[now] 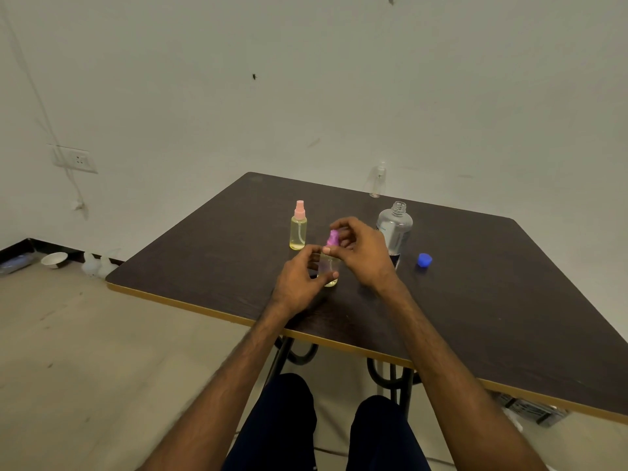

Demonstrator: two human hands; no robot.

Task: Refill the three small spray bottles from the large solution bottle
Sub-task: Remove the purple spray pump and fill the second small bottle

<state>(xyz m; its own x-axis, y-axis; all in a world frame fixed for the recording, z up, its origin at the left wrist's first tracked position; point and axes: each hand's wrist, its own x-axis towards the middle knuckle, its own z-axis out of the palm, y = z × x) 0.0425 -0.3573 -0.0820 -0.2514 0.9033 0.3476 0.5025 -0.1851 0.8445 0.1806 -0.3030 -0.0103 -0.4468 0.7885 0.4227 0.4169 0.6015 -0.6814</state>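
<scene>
A small clear spray bottle (329, 269) with a purple spray top (332, 238) stands on the dark table (475, 300). My left hand (300, 278) grips its body, and my right hand (360, 249) pinches the purple top. To the left stands a second spray bottle (298, 227) with a pink top and yellowish liquid. A third, clear spray bottle (378, 180) stands at the table's far edge. The large solution bottle (394, 229) is uncapped, just right of my right hand. Its blue cap (424, 260) lies on the table further right.
The table's near edge has a tan trim (190, 302). On the floor at the left are a white bowl (54, 260) and pale plastic containers (97, 265). A wall socket (74, 159) is on the left wall. My knees are under the table.
</scene>
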